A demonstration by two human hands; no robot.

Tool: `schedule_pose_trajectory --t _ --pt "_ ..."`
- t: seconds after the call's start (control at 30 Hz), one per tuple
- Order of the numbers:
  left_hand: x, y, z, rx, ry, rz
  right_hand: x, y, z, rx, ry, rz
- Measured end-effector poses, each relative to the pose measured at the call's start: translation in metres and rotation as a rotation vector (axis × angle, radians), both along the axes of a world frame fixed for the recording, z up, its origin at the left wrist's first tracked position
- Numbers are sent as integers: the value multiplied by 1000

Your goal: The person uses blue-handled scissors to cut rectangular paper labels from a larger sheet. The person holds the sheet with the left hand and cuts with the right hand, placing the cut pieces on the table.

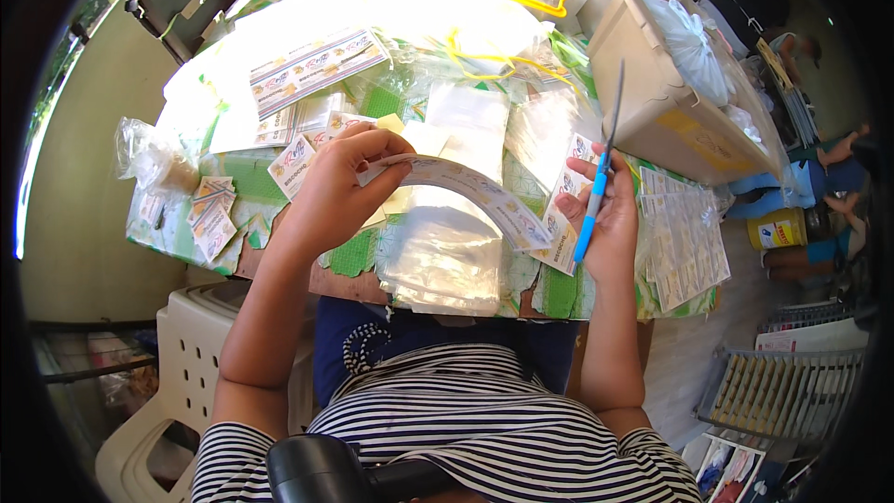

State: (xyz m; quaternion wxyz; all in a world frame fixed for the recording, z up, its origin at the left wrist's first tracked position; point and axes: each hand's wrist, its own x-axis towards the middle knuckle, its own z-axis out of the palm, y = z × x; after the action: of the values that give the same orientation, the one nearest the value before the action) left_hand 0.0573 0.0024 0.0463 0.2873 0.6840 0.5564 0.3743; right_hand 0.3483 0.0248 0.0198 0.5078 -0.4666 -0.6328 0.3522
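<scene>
My left hand [349,172] pinches one end of a printed label strip [466,188] between thumb and fingers. The strip bows to the right over a stack of clear plastic bags [442,265], toward my right hand. Blue-handled scissors [590,214], seen edge-on, lie across my right hand [610,214], their dark blades pointing away from me. The right palm is turned up with the fingers curled loosely around the handle. Another label strip [562,247] shows just behind and left of that hand; whether the hand touches it I cannot tell.
Uncut label sheets [684,237] lie at the table's right, more sheets [312,70] farther back. Small cut labels [212,219] and a plastic-wrapped container [168,163] are at the left. A beige bin [652,84] with filled bags stands back right. A plastic chair [182,354] is beside me; people are beyond.
</scene>
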Motion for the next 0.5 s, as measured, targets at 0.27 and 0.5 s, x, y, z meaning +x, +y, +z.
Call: schedule_pose_trajectory --t 0.27,0.5 --pt "-14 -3 -48 -207 -461 44 -9 -3 -23 -289 334 292" --pt "-16 -3 -61 -203 -630 -30 -3 7 -32 -138 106 240"
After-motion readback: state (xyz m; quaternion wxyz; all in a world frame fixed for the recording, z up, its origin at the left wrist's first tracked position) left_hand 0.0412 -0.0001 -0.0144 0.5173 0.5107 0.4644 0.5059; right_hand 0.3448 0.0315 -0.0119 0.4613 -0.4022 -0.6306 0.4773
